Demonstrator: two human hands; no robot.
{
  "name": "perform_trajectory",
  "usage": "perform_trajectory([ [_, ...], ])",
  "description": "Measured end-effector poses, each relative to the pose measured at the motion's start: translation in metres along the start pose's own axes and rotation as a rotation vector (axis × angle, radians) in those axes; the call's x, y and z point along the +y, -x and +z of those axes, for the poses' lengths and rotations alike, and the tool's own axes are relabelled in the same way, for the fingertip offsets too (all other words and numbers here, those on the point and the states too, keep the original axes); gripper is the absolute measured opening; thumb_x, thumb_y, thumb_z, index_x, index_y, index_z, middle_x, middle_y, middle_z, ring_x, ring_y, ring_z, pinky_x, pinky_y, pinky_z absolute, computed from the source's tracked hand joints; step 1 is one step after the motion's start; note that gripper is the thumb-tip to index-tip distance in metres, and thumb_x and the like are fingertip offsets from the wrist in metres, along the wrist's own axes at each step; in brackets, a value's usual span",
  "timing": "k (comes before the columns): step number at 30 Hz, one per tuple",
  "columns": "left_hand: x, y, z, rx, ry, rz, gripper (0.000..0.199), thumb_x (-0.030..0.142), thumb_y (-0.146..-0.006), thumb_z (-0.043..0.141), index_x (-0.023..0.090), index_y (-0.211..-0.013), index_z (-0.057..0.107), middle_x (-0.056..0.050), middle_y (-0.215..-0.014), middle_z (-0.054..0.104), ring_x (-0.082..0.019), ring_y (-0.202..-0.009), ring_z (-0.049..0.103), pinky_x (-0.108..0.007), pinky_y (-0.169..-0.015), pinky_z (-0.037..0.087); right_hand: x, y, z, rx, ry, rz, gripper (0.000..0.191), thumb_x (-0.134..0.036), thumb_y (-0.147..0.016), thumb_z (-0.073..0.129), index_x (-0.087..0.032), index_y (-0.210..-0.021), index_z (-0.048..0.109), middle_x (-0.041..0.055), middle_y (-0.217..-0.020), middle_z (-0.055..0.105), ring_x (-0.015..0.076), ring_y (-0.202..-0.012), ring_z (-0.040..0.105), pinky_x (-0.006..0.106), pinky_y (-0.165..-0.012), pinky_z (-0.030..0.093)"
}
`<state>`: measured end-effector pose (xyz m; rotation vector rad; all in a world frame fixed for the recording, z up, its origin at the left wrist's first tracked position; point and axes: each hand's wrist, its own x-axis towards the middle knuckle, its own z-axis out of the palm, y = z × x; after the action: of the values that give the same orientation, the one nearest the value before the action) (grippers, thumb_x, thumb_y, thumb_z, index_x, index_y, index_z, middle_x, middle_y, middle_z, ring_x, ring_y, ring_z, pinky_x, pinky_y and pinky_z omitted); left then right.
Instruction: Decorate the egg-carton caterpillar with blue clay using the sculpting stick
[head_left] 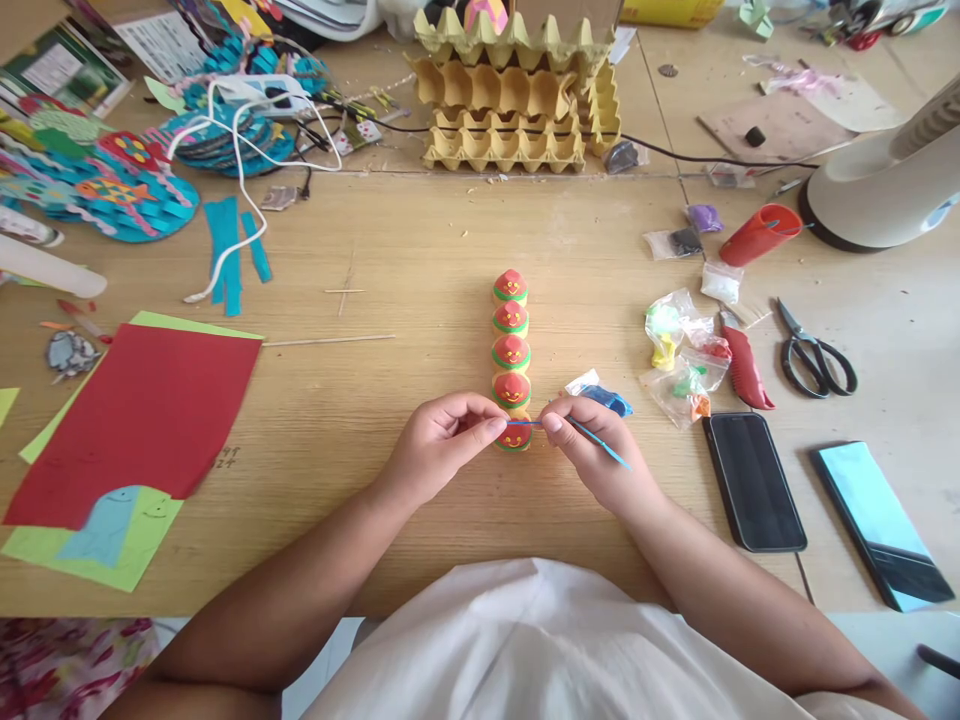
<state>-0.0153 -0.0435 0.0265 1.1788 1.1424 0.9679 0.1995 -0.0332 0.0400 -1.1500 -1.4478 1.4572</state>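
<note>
A thin blue strand [523, 423] runs taut between my two hands, just over the nearest of the decorated domes. My left hand [450, 440] is closed, pinching the strand's left end between thumb and forefinger. With thumb and fingers together, my right hand [589, 440] grips the other end and also a slim blue stick tool [604, 447] that sticks out toward the lower right. Several red domes with green rims and yellow smiling faces [511, 353] stand in a row on an egg-carton strip leading away from me. Beside my right hand lies an opened packet of blue clay [607, 399].
Clay packets [679, 320], a red utility knife [746, 365], black scissors [814, 355] and two phones [756, 480] lie at right. Red paper [142, 420] is at left. Egg cartons [502, 140] stand at the back, near a black cable [712, 158] and a lamp base [855, 200].
</note>
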Motion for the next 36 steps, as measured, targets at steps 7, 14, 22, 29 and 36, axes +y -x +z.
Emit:
perform_trajectory([
  [7,0.0,0.0,0.0,0.014,-0.019,-0.014,0.026,0.044,-0.089,0.077,0.018,-0.091,0.078,-0.003,-0.085,0.077,-0.014,-0.076,0.066,-0.025,-0.07,0.052,0.004,-0.001,0.001,-0.012,0.061,-0.054,0.046,-0.059,-0.098,0.062,-0.02,-0.075,0.061,0.0,-0.068,0.06,0.0127,-0.062,0.049,0.027,-0.061,0.041],
  [14,0.002,-0.001,-0.005,-0.022,-0.21,-0.003,0.022,0.042,-0.092,0.074,0.02,-0.094,0.078,-0.004,-0.09,0.077,-0.016,-0.079,0.067,-0.026,-0.07,0.051,0.01,-0.003,0.0,-0.047,0.218,-0.149,0.045,-0.057,-0.101,0.057,-0.019,-0.077,0.062,0.0002,-0.067,0.06,0.0128,-0.06,0.049,0.027,-0.058,0.039],
  [22,0.015,-0.001,-0.007,-0.093,-0.511,0.174,0.012,0.025,-0.096,0.066,0.021,-0.088,0.074,0.0,-0.087,0.073,-0.012,-0.07,0.059,-0.024,-0.062,0.044,0.013,-0.007,-0.001,-0.122,0.426,-0.318,0.032,-0.036,-0.107,0.053,-0.02,-0.081,0.063,0.002,-0.071,0.063,0.0152,-0.065,0.055,0.03,-0.065,0.042],
  [29,0.016,-0.001,-0.01,-0.12,-0.66,0.239,0.013,0.02,-0.096,0.063,0.022,-0.086,0.07,0.002,-0.086,0.071,-0.011,-0.076,0.061,-0.024,-0.068,0.045,0.022,-0.009,-0.001,-0.114,0.492,-0.324,0.024,-0.027,-0.105,0.055,-0.02,-0.083,0.062,0.0017,-0.072,0.063,0.0158,-0.068,0.056,0.029,-0.066,0.042],
  [36,0.014,0.0,-0.01,-0.054,-0.872,0.433,0.012,0.02,-0.096,0.061,0.021,-0.088,0.07,-0.001,-0.089,0.075,-0.016,-0.083,0.066,-0.03,-0.076,0.049,0.023,-0.009,0.0,-0.116,0.641,-0.379,0.024,-0.025,-0.106,0.051,-0.02,-0.084,0.06,0.0029,-0.074,0.061,0.018,-0.072,0.055,0.031,-0.068,0.041],
])
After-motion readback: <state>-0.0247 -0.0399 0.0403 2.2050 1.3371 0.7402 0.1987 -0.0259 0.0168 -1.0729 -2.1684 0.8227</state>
